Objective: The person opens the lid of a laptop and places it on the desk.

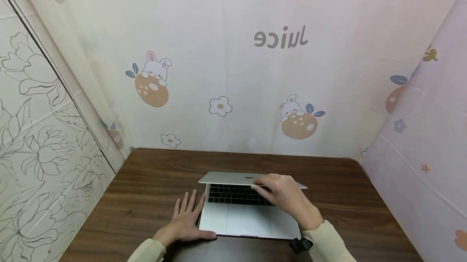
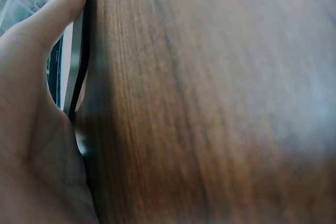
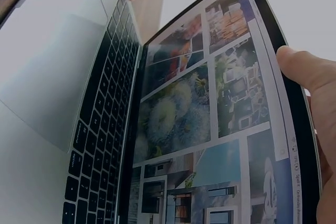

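Note:
A silver laptop [image 1: 215,219] lies on the wooden table, its lid [image 1: 226,178] tilted forward over the black keyboard [image 1: 230,195]. My right hand [image 1: 288,197] grips the lid's upper edge, thumb on the screen side and fingers behind. Lit photos fill the screen [image 3: 178,108] in the right wrist view. At the laptop's front left corner, my left hand [image 1: 184,223] is spread, its fingers on the table and its thumb at the front edge. The left wrist view shows that thumb [image 2: 58,17] against the base's edge.
Dark wood tabletop [image 1: 157,177] surrounds the laptop. Behind it hangs a pale curtain [image 1: 226,71] with rabbit and fruit prints, and more printed cloth [image 1: 430,132] closes the right side. A small black device [image 1: 300,245] sits at the right wrist.

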A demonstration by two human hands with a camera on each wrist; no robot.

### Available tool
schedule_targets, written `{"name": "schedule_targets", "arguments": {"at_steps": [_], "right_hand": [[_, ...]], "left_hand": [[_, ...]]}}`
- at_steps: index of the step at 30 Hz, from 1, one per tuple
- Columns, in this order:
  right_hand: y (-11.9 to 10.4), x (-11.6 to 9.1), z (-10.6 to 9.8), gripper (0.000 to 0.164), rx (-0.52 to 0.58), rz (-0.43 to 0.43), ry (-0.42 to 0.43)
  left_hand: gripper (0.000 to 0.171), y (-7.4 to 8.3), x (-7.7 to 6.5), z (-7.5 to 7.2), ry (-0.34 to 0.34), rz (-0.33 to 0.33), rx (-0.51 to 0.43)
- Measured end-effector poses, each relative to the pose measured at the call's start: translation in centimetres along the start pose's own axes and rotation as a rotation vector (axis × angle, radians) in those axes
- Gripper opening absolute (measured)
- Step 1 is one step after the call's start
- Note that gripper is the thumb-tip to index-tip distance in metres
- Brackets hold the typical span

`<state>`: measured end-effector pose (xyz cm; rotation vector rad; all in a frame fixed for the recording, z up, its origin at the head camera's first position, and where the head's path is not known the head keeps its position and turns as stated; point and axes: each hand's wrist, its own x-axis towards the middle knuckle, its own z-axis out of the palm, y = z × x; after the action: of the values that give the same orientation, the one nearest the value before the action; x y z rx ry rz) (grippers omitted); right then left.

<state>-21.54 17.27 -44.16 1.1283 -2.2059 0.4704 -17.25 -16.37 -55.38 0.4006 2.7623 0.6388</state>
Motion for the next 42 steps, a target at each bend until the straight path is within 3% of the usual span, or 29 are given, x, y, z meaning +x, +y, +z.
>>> {"name": "schedule_targets", "arguments": {"at_steps": [4, 13, 26, 42], "right_hand": [[0.0, -0.2, -0.1, 0.02, 0.008, -0.013, -0.011], [0.3, 0.1, -0.3, 0.019, 0.093, 0.023, -0.015], [0.9, 1.3, -0.8, 0.012, 0.115, 0.07, -0.061], [1.9, 2.8, -1.4, 0.01, 0.132, 0.143, -0.127]], "left_hand": [[0.132, 0.2, 0.1, -0.1, -0.006, -0.018, 0.014], [0.133, -0.2, 0.0, 0.3, 0.021, 0.016, -0.035], [0.132, 0.4, 0.0, -0.3, -0.024, -0.018, 0.03], [0.131, 0.1, 0.4, -0.6, -0.065, -0.031, -0.004]]}}
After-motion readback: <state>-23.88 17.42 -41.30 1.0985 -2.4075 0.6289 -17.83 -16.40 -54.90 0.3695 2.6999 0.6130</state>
